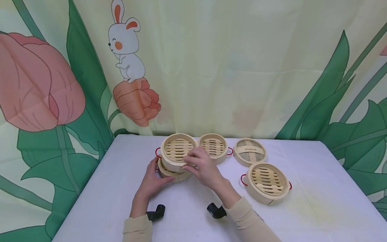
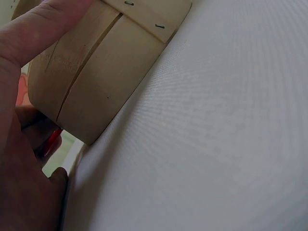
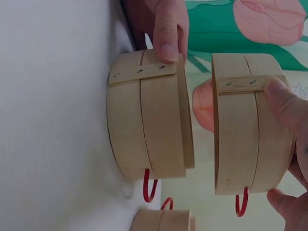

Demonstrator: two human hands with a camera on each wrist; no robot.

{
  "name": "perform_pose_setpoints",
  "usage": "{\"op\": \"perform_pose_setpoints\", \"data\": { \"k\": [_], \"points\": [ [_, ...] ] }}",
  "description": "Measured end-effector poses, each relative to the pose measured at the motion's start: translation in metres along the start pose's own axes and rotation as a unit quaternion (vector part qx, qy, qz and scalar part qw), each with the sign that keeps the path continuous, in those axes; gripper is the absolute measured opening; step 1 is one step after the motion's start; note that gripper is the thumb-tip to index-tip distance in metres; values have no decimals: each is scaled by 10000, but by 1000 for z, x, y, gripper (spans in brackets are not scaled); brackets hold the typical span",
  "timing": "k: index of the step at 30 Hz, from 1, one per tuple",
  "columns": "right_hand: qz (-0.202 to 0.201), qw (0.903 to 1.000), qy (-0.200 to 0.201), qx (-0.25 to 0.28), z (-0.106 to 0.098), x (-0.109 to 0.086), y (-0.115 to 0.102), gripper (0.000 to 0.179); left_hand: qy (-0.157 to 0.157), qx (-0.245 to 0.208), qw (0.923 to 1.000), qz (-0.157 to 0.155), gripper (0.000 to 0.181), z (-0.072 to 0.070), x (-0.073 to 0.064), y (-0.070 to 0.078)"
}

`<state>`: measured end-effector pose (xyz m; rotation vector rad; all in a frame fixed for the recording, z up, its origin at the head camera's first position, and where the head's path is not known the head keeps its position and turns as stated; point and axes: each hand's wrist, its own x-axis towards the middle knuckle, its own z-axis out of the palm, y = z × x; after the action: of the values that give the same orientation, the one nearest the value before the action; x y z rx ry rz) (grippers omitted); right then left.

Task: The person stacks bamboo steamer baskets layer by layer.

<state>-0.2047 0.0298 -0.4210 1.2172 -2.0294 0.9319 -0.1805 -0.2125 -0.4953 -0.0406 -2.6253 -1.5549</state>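
My right hand (image 1: 203,168) holds a round bamboo steamer basket (image 1: 173,164) by its near right rim, with a slatted base and red side handles. Directly beneath it is a second bamboo basket (image 1: 179,177), resting on the table. A gap shows between the two baskets in the right wrist view, where the raised basket (image 3: 236,139) hangs apart from the lower one (image 3: 127,134). My left hand (image 1: 152,181) grips the lower basket from its left side, thumb at the front wall. In the left wrist view, fingers (image 2: 41,130) reach round near a red handle.
Behind to the right stands another slatted basket (image 1: 222,160) with a red handle. Beside it lies a round woven lid (image 1: 242,148) with a strap across its top. A further basket (image 1: 263,199) sits nearer on the right. The white table (image 1: 99,201) backs onto a printed curtain (image 1: 211,67).
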Motion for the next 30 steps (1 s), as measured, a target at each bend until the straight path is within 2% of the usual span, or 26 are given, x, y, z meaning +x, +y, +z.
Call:
{"op": "perform_pose_setpoints", "data": {
  "k": [5, 10, 19, 24, 30],
  "points": [
    [95, 9999, -71, -44, 7, 2, -1, 20, 35, -15, 10000, 29, 114, 0, 1, -1],
    [205, 9995, -207, -140, 14, 3, -2, 21, 63, 2, 10000, -74, 112, 0, 0, 0],
    [256, 9985, -255, -418, 26, 4, -6, 20, 61, -302, 9995, 20, 113, 2, -1, 0],
    [407, 9973, -345, -500, 30, 4, -10, 18, 20, -429, 9990, 77, 114, 2, -1, 0],
    [622, 9942, -588, -655, 32, 4, -13, 17, -7, -360, 9994, 8, 115, 2, -1, -1]
  ]
}}
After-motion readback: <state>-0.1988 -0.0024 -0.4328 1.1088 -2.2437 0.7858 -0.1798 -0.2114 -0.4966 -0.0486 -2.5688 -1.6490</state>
